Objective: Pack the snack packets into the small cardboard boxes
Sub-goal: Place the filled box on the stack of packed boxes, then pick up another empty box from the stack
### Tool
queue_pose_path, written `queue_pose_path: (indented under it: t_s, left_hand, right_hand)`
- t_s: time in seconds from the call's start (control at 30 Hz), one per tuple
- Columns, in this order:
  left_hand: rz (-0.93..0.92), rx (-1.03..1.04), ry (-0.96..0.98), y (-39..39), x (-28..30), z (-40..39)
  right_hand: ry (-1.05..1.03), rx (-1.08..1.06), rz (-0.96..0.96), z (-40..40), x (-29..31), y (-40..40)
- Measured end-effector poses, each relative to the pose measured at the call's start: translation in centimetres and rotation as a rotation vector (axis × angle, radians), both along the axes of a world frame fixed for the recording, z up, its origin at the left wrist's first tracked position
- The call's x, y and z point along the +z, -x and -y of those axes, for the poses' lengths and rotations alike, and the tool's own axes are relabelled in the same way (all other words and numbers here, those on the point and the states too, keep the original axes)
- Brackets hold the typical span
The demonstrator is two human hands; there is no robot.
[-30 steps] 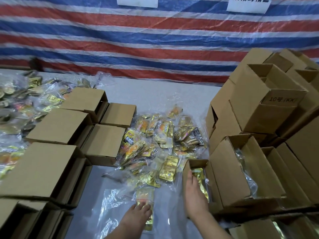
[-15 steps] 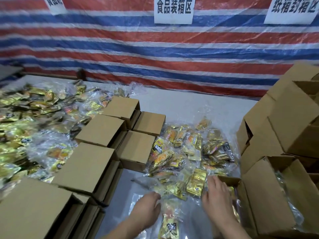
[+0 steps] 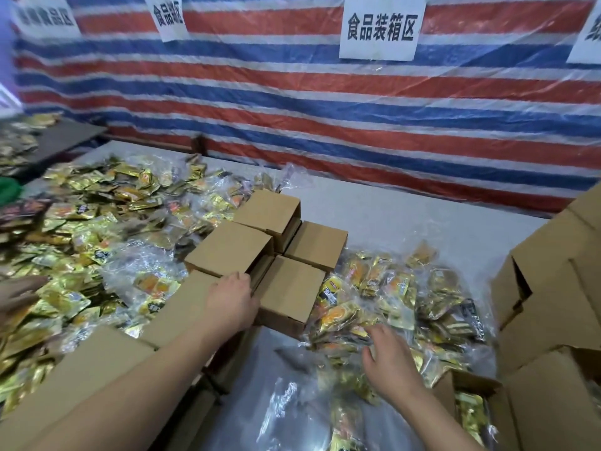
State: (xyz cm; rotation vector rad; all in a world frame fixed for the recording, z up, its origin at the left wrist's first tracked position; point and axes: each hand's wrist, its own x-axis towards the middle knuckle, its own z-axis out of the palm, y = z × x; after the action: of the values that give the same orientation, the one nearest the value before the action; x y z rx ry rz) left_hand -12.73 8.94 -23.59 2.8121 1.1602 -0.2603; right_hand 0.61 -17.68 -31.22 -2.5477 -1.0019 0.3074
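Both hands were out over the counter (image 3: pixel 406 216). Her or his left hand (image 3: pixel 232 304) lay on the stack of small closed cardboard boxes (image 3: pixel 260 255), fingers bent over the near edge of one box top, apparently taking hold of it; whether it truly gripped or only rested there could not be told for sure. To the right of that stack, the right hand (image 3: pixel 388 356) reached into the heap of snack packets (image 3: pixel 400 297), fingers spread and loosely bent among the clear wrappers, with no packet plainly held.

Just right of and nearer than that heap stood an open box (image 3: pixel 468 385) with gold packets already showing inside. Beyond it, further right of the stack, rose a pile of larger empty cartons (image 3: pixel 553 288). Left of the stack, a much bigger spread of packets (image 3: pixel 97 222) covered the counter, and another person's hand (image 3: pixel 19 291) touched its near edge.

Judging by this, the step in hand was gathering: the right hand picking packets while the left fetched or steadied a box. The next move would call for closing the fingers on a few slippery packets and carrying them to an open box without snagging the loose plastic film (image 3: pixel 279 402) lying nearer than the stack.
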Motion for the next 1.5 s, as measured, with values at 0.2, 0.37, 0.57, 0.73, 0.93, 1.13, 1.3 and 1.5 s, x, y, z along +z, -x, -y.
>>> queue_pose_path:
  t_s: [0.2,0.37,0.57,0.73,0.93,1.13,1.3,1.5]
  left_hand:
    - [0.039,0.008,-0.019,8.5,2.2,0.4]
    - [-0.102,0.121,-0.045,14.4,2.3,1.8]
    - [-0.204,0.199,0.047,15.8,1.6,3.7]
    - [-0.159,0.158,-0.037,15.6,4.8,4.5]
    - [0.023,-0.191,-0.036,10.8,12.3,6.9]
    - [0.107,-0.494,0.084,1.1,11.3,12.4]
    - [0.077,-0.648,0.377,-2.5,6.0,17.1]
    - [-0.058,-0.183,1.086,-2.9,-1.9,16.4]
  right_hand:
    - [-0.063,0.086,-0.039,-3.7,0.8,1.6]
    - [-0.06,0.186,-0.031,-6.5,0.8,3.6]
    - [-0.071,0.268,-0.017,-8.8,1.5,6.2]
    - [-0.202,0.324,-0.109,-9.3,5.2,8.0]
    - [-0.423,0.465,-0.548,-7.3,14.7,8.6]
    - [-0.235,0.151,-0.519,-2.5,16.1,6.2]
    - [-0.169,-0.11,-0.462,3.2,10.9,4.6]
    - [-0.026,-0.304,-0.578,10.0,4.4,5.6]
